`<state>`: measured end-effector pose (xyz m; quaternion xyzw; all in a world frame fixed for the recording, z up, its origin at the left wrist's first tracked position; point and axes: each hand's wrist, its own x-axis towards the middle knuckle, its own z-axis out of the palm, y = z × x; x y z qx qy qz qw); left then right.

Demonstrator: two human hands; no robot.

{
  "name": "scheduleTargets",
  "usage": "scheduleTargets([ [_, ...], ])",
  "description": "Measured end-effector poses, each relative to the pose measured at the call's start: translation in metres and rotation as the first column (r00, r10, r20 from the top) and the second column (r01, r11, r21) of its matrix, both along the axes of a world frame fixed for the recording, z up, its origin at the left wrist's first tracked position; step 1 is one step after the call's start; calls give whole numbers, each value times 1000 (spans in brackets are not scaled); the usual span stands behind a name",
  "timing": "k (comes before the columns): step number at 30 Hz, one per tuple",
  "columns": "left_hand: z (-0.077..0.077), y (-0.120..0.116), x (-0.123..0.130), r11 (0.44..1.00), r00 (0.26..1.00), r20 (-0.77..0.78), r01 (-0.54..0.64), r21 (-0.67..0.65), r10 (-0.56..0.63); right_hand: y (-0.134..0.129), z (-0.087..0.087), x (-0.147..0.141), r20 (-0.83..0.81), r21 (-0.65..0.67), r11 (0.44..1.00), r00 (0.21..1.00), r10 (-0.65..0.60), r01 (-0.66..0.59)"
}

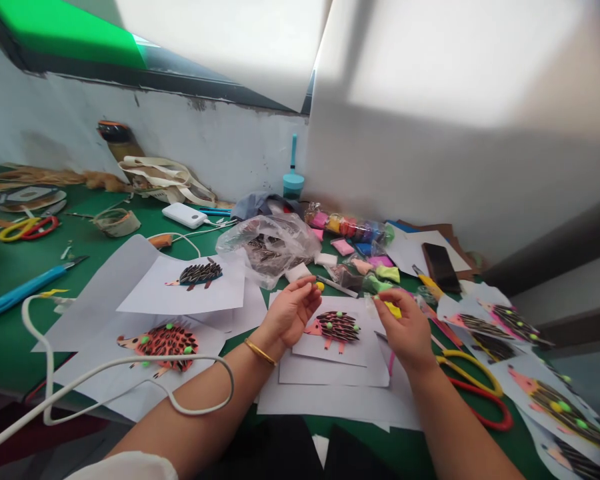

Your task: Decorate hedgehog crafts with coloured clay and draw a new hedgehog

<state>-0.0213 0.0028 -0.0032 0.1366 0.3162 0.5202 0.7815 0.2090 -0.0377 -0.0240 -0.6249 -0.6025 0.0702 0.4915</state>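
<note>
In the middle of the table, a white sheet point(305, 347) carries a pink hedgehog figure point(337, 327) with dark seed-like spines and small green dots. My left hand point(294, 310) hovers at its upper left, fingers curled and tips pressed together; a small yellow ball point(320, 287) shows beside the fingertips. To the right of the sheet is my right hand point(403, 327), thumb and index finger pinched on a small bit of green clay point(377, 298). What my left fingers hold, if anything, is too small to tell.
Behind the hands lie a plastic bag of seeds point(267, 250) and colored clay packets point(343, 247). Scissors point(475, 387), a phone point(440, 267) and more hedgehog sheets point(555, 400) are at right. A white cable point(130, 367) loops over the left sheets, near a blue cutter point(25, 290).
</note>
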Motion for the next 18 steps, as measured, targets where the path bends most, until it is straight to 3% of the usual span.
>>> scheduleTargets([
  [8, 0, 3, -2, 1000, 1000, -2, 0, 20, 1, 5, -3, 5, 190, -173, 960, 948, 254, -222],
  [18, 0, 1, 1, 999, 999, -45, -18, 31, 19, 0, -8, 11, 183, -279, 941, 951, 250, -194],
])
